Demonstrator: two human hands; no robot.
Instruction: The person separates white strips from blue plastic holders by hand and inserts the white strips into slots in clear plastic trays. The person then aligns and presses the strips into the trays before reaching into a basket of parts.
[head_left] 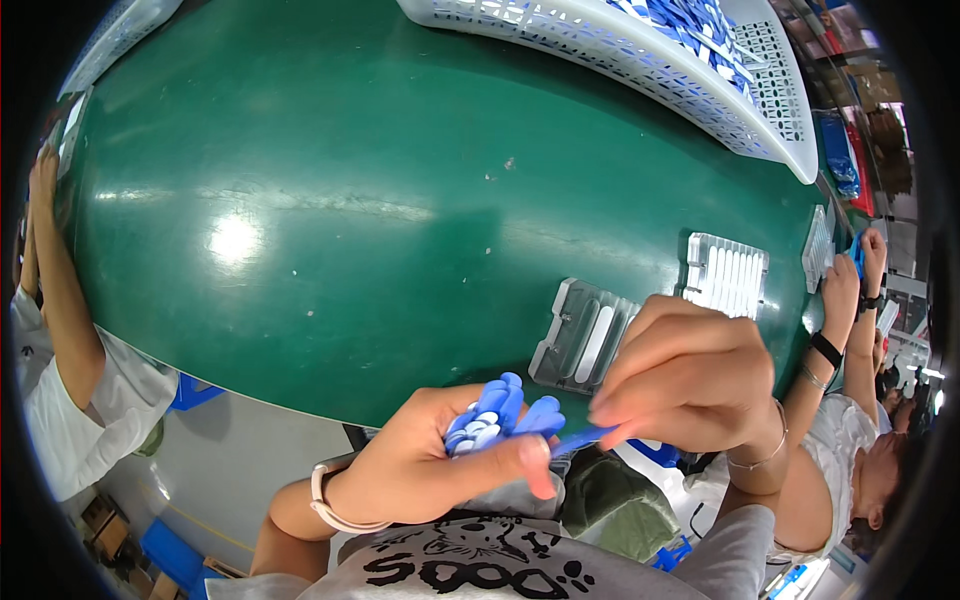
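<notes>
My left hand (pixel 410 455) is closed around a bundle of flat blue-and-white strips with rounded ends (pixel 497 402). Between the two hands, one blue strip (pixel 580 440) sticks out to the right of the bundle. The fingertips of my right hand (pixel 695 385) pinch its far end, while its near end lies by my left thumb. Just beyond my right hand, a grey slotted tray (pixel 548 352) rests on the table with a white strip (pixel 596 343) in it. My right fingers partly cover this tray.
Farther right lies a second slotted tray (pixel 728 272) filled with several white strips. A white perforated basket (pixel 600 50) heaped with blue-and-white strips stands at the far right of the green table (pixel 350 250). Co-workers' arms reach in at left (pixel 70 310) and right (pixel 835 310).
</notes>
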